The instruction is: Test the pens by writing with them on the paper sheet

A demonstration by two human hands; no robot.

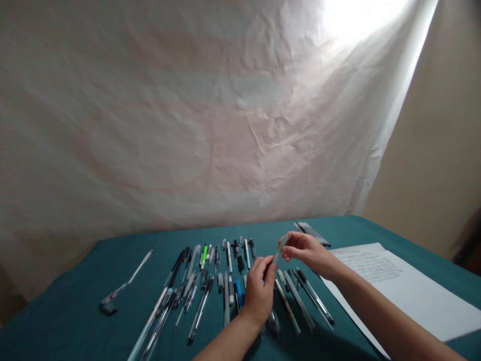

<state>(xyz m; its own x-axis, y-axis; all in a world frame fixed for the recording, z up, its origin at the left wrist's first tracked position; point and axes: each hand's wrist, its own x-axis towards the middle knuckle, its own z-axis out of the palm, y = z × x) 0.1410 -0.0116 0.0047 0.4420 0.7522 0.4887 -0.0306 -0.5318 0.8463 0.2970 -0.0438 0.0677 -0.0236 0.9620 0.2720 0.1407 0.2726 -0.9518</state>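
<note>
Above the rows of pens, both my hands meet at one slim, pale, translucent pen [280,247], held at a tilt. My left hand [260,283] is closed round its lower end. At its upper end, the fingers of my right hand [305,250] pinch it. Under and beside my hands lie several pens on the green cloth, among them a clear-barrelled pen [314,295], a bright green pen [204,256] and a blue-capped pen [239,293]. My left forearm hides some of the pens below it.
White sheets with handwriting [409,291] lie on the right of the green-covered table [71,301]. A bundle of thin refills or pens [311,233] rests at the back right. On the left is a crumpled strip with a dark end [108,305]. A pale sheet [169,125] hangs behind.
</note>
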